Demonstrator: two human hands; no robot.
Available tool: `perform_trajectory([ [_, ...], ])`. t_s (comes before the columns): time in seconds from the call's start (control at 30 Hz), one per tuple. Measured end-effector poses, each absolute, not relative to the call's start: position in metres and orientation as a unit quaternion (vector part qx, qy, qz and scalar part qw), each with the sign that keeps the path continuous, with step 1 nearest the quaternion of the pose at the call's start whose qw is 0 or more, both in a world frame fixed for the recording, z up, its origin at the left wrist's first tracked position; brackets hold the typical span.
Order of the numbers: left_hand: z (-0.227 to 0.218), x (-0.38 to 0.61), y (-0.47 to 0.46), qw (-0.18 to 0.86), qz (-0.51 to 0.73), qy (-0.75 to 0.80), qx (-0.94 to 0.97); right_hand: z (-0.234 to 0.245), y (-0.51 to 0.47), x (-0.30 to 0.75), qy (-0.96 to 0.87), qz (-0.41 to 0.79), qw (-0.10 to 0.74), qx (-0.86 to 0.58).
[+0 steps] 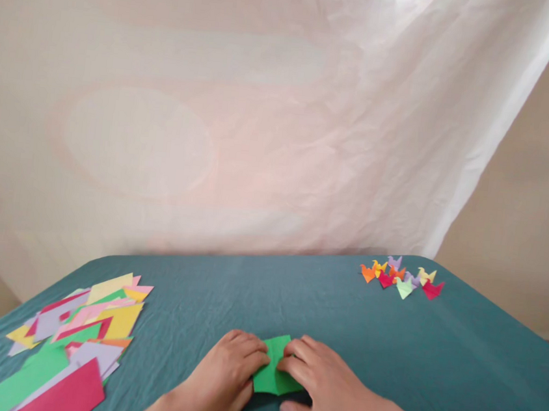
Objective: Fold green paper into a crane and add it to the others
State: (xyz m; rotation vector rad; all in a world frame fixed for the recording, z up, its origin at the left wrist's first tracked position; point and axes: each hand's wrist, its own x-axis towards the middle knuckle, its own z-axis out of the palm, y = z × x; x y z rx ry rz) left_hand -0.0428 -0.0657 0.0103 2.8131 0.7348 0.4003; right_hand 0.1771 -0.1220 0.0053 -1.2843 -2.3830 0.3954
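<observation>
A small green paper [275, 368], partly folded, lies on the teal tablecloth [434, 366] near the front edge. My left hand [226, 375] presses on its left side with the fingers curled together onto the paper. On the paper's right side rests my right hand [328, 388], fingertips pinched on the fold and thumb stretched along the cloth below. The two sets of fingertips nearly meet over the middle of the paper.
A loose pile of coloured paper sheets [78, 342] lies at the left, reaching the front edge. Several small folded paper figures [401, 278] stand at the far right. A creased white backdrop [264, 113] hangs behind the table.
</observation>
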Motion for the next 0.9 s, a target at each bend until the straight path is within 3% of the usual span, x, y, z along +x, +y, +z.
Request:
perform_trajectory([
  [0.17, 0.0, -0.042, -0.061, 0.114, 0.172, 0.267, 0.941, 0.002, -0.126, 0.168, -0.85, 0.097, 0.178, -0.486],
  [0.6, -0.006, -0.035, -0.058, 0.156, 0.159, 0.388, 0.894, -0.023, -0.111, 0.169, -0.798, 0.077, 0.227, -0.552],
  [0.9, -0.006, -0.03, -0.058, 0.116, 0.15, 0.436, 0.88, -0.023, -0.112, 0.159, -0.757, 0.076, 0.231, -0.607],
])
